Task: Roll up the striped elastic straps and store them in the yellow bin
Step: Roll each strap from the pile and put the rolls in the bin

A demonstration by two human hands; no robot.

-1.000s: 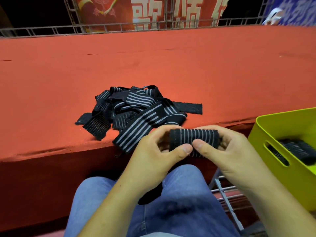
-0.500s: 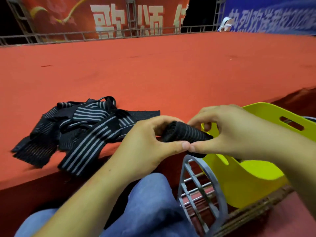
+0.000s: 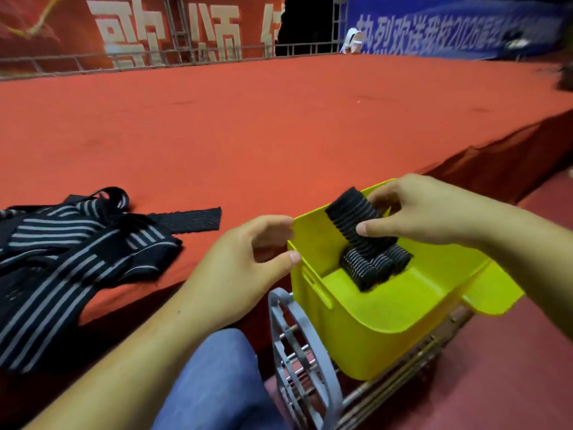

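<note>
- Head view, step: storing. Right hand (image 3: 434, 212) pinches the rolled strap (image 3: 353, 218), thumb on the near side and fingers curled over the far side. The roll is tilted, over the yellow bin (image 3: 372, 321).
- Lower end of the roll, below the thumb, meets the stored rolls (image 3: 375, 265) at the bin's back wall. Not let go yet.
- Left hand (image 3: 245, 268) is empty, fingers loosely curled, fingertips right at the bin's near-left corner. Can't tell if it touches.
- Next, my guess: drop the roll beside the others without letting it unwind, then grab another from the loose straps (image 3: 77, 249), which are left of the left-hand fingers.
- Surface: red carpet stage (image 3: 279, 119), straps at its edge. Bin sits on a grey metal rack (image 3: 297, 352) below the fingers.
- Room: red banner (image 3: 155, 26) and blue banner (image 3: 449, 32) far behind, with a metal railing.
</note>
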